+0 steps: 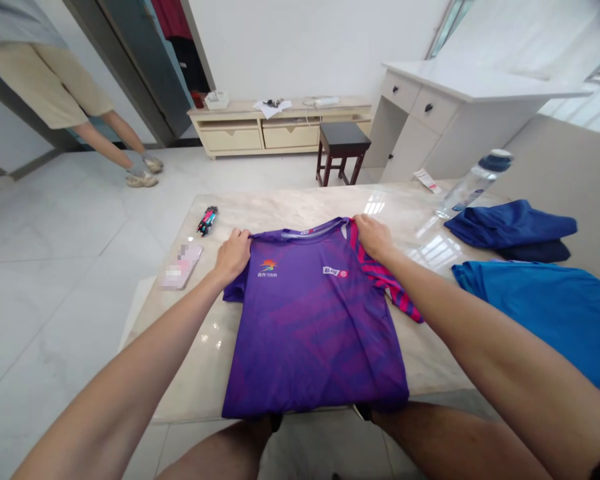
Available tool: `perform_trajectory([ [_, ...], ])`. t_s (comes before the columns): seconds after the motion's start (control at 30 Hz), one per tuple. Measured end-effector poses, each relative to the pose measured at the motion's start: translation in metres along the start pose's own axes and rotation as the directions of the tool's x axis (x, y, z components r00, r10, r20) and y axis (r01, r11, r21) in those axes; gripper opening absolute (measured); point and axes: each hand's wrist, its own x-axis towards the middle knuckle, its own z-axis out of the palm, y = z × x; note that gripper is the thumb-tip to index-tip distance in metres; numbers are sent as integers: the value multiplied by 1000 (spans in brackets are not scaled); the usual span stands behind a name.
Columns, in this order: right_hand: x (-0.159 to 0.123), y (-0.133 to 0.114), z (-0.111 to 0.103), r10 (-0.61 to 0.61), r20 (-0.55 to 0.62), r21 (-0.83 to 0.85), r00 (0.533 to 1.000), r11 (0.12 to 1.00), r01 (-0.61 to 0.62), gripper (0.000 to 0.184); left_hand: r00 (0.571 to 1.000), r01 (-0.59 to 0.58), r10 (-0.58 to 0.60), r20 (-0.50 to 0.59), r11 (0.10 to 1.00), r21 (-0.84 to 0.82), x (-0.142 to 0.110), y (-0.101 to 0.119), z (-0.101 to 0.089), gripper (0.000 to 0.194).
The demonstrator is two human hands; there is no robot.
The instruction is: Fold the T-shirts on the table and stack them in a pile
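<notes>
A purple sports jersey [310, 327] lies flat on the marble table top [280, 203], its collar pointing away from me and its hem hanging over the near edge. My left hand [233, 255] grips the jersey's shoulder beside the collar. My right hand [373, 237] holds the opposite shoulder, next to the collar. A pink-striped sleeve [390, 287] sticks out on the right, partly folded. The other sleeve [234, 287] is tucked mostly under the body of the jersey.
A dark blue folded garment [510, 227], a bright blue shirt [540, 310], a plastic water bottle [475, 183], a small dark-and-pink object [207, 220] and a pink package [181, 265] lie on the table. Behind, a person [65, 80] stands bent over beyond the table.
</notes>
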Motion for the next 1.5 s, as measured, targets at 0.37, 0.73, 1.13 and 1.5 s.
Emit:
perform_trajectory([
  [0.37, -45, -3, -9, -151, -124, 111, 981, 980, 165, 37, 979, 51, -134, -156, 894, -445, -74, -21, 20, 22],
  [0.73, -236, -39, -25, 235, 226, 47, 945, 967, -251, 45, 948, 248, -191, 255, 944, -215, -259, -22, -4, 40],
  [1.13, -246, -10, -14, 359, 127, 443, 925, 814, -377, 28, 952, 293, -163, 260, 728, -619, -265, 5, -2, 41],
  [1.5, -273, -6, -3, 241, -54, 157, 969, 960, -230, 45, 909, 361, -186, 372, 799, -481, -280, 33, 2, 40],
])
